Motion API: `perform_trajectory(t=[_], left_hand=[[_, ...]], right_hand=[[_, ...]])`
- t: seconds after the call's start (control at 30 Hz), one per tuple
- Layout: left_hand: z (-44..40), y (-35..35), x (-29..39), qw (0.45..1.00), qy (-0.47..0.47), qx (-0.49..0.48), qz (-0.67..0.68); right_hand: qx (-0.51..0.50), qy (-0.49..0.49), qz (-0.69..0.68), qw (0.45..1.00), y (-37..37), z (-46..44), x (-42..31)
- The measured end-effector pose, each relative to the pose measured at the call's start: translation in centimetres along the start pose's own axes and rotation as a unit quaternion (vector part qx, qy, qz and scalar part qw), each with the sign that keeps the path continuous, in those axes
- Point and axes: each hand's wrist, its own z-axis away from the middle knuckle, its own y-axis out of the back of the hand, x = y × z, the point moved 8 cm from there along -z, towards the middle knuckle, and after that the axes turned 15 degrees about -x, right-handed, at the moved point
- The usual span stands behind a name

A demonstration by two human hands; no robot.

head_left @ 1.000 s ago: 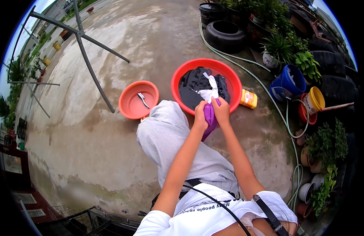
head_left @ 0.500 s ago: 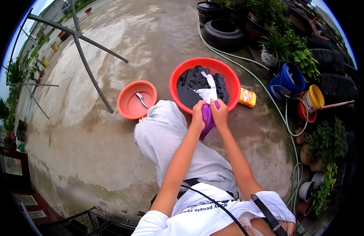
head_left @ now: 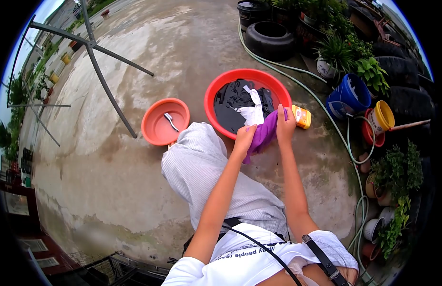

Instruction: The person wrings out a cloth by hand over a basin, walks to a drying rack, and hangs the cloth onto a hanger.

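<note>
A purple cloth is stretched between my two hands at the near edge of a large red basin. My left hand is closed on its left end, and my right hand grips the upper right end. Inside the basin lie dark clothes and a white cloth, partly in dark water. Just right of the basin stands a yellow and orange container. A smaller orange-red basin sits to the left, with a brush in it.
A green hose runs along the right side, beside a blue bucket, a yellow bucket, potted plants and tires. Grey metal poles stand at the upper left. My bent knee is near the small basin.
My hands have moved apart, the right one up and to the right. The purple cloth, bunched between them before, is now spread out sideways.
</note>
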Motion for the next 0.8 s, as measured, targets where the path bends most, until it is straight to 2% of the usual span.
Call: perform_trajectory(t=[0.07, 0.1, 0.2, 0.3, 0.4, 0.5, 0.53, 0.6, 0.63, 0.67, 0.77, 0.8], left_hand=[[0.1, -0.8, 0.5, 1.0, -0.013, -0.002, -0.009], [0.6, -2.1, 0.9, 0.996, 0.028, -0.081, 0.019], [1.8, -4.2, 3.0, 0.985, 0.049, -0.162, 0.008], [1.4, -3.9, 2.9, 0.987, 0.02, -0.159, -0.035], [0.4, -3.1, 2.0, 0.993, -0.002, -0.119, -0.012], [0.6, -2.9, 3.0, 0.972, -0.049, -0.029, 0.229], [0.2, -1.7, 1.9, 0.966, -0.056, -0.028, 0.251], [-2.4, -0.4, -2.0, 0.921, -0.131, -0.156, 0.333], [-2.7, -0.3, -2.7, 0.91, -0.135, -0.173, 0.352], [-2.8, -0.2, -3.1, 0.899, -0.138, -0.189, 0.371], [-1.4, -1.2, -2.3, 0.924, -0.048, -0.096, 0.368], [-0.6, -2.0, -0.9, 0.921, -0.044, -0.093, 0.376]], right_hand=[[0.013, -0.004, -0.006, 1.0, 0.6, -0.6, 0.1], [0.013, -0.013, -0.01, 1.0, 0.8, -0.8, -0.2], [0.012, -0.026, -0.007, 1.0, 1.3, -1.2, 0.2], [0.019, -0.032, -0.012, 0.999, 1.4, -1.2, 1.1], [-0.001, -0.02, 0.02, 1.0, 0.1, 0.0, -0.4], [-0.065, 0.016, 0.073, 0.995, -3.0, 2.5, -3.1], [-0.091, 0.041, 0.085, 0.991, -4.2, 3.5, -3.7], [-0.186, 0.135, 0.189, 0.955, -7.1, 5.5, -5.1], [-0.207, 0.154, 0.251, 0.933, -8.0, 6.0, -5.7], [-0.18, 0.135, 0.245, 0.943, -7.8, 5.7, -5.4], [-0.105, 0.078, 0.224, 0.966, -7.0, 4.1, -4.7], [-0.094, 0.058, 0.228, 0.967, -6.8, 3.4, -4.2]])
